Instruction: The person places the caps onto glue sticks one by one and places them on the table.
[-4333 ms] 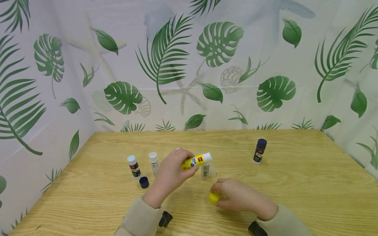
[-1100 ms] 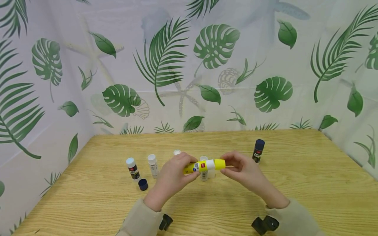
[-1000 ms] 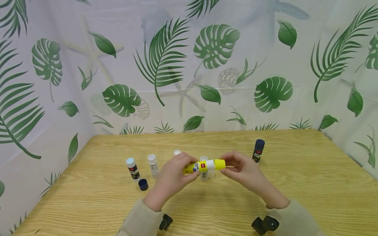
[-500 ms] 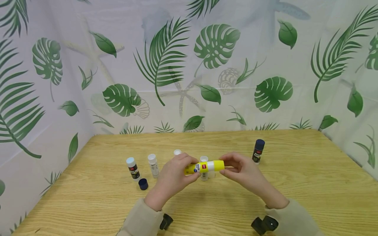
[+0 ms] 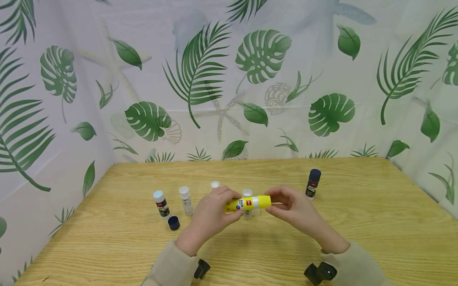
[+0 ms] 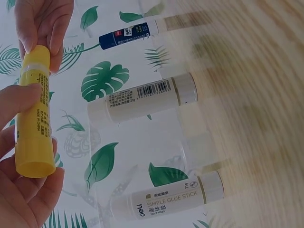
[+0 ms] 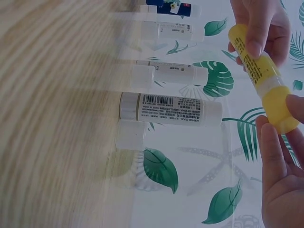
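Observation:
My left hand (image 5: 211, 208) holds a yellow glue stick (image 5: 242, 204) sideways above the table, thumb and fingers round its body. On the other end sits its yellow cap (image 5: 264, 201), pinched between the thumb and fingers of my right hand (image 5: 295, 204). A narrow white band shows between cap and body; the right wrist view also shows this white collar (image 7: 269, 85). Behind the held stick, partly hidden, stands a white glue stick (image 5: 247, 214) with a translucent cap (image 5: 256, 211) beside it.
On the wooden table (image 5: 229, 254) stand further white glue sticks (image 5: 186, 201), one mostly behind my left hand. At left are an uncapped navy glue stick (image 5: 162, 205) and a navy cap (image 5: 173, 223). A capped navy glue stick (image 5: 313, 184) stands at right. Leaf-patterned cloth (image 5: 222, 79) encloses the back.
My right hand has risen from low over the table with the yellow cap and brought it to the stick's end. The cap has slid further on, narrowing the white band.

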`<state>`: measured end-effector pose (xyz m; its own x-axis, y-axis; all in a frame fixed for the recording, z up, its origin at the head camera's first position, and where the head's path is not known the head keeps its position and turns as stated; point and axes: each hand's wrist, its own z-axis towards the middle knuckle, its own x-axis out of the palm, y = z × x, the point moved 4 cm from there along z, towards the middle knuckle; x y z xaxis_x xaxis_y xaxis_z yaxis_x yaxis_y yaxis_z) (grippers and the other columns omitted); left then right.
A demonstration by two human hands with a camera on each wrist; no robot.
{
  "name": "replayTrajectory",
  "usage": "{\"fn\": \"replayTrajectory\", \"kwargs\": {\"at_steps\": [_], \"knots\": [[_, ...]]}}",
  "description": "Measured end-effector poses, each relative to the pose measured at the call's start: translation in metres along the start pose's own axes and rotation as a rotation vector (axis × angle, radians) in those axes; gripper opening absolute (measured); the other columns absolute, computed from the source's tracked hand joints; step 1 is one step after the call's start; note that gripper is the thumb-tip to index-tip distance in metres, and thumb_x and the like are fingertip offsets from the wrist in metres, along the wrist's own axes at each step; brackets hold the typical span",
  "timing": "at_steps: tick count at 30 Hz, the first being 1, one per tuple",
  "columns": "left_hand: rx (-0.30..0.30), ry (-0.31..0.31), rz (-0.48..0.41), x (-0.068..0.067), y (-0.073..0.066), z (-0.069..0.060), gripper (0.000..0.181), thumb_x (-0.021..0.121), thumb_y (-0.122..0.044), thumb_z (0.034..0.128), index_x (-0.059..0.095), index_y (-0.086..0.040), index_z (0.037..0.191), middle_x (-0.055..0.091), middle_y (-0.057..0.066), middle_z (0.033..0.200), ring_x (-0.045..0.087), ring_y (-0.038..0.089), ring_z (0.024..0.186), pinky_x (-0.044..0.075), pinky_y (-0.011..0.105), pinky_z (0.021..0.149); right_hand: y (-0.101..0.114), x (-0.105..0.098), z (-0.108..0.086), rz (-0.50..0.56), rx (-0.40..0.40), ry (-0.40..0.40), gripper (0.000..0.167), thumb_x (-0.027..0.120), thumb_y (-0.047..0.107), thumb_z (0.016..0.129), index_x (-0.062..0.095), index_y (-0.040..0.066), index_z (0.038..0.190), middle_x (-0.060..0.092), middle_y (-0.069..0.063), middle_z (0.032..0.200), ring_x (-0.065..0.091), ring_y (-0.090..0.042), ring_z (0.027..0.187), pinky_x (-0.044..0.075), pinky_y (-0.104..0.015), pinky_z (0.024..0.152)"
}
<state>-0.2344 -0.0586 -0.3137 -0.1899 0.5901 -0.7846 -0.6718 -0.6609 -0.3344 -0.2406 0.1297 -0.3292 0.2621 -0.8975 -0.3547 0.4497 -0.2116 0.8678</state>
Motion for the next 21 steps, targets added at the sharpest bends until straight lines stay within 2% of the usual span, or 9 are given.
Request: {"fn": "replayTrajectory", "kwargs": {"at_steps": [13, 21], "knots": [[0.022, -0.009, 0.01, 0.0006, -0.0027, -0.0003, 0.025, 0.071, -0.022, 0.0747, 0.064, -0.011, 0.095, 0.057, -0.003, 0.086, 0.046, 0.004, 0.067, 0.042, 0.016, 0.057, 0.0013, 0.0016, 0.0002, 0.002, -0.031, 0.016, 0.027, 0.063, 0.0, 0.079, 0.054, -0.006, 0.105, 0.055, -0.018, 0.1, 0.06, -0.021, 0.09, 0.049, -0.028, 0.07], [0.042, -0.025, 0.012, 0.0002, -0.005, -0.0001, 0.024, 0.072, -0.021, 0.0742, 0.064, -0.011, 0.095, 0.057, -0.004, 0.085, 0.045, 0.004, 0.067, 0.041, 0.016, 0.057, 0.0001, 0.0018, 0.0, 0.004, -0.021, 0.031, 0.028, 0.063, 0.001, 0.08, 0.053, -0.006, 0.105, 0.056, -0.018, 0.101, 0.06, -0.022, 0.09, 0.049, -0.028, 0.07]]}}
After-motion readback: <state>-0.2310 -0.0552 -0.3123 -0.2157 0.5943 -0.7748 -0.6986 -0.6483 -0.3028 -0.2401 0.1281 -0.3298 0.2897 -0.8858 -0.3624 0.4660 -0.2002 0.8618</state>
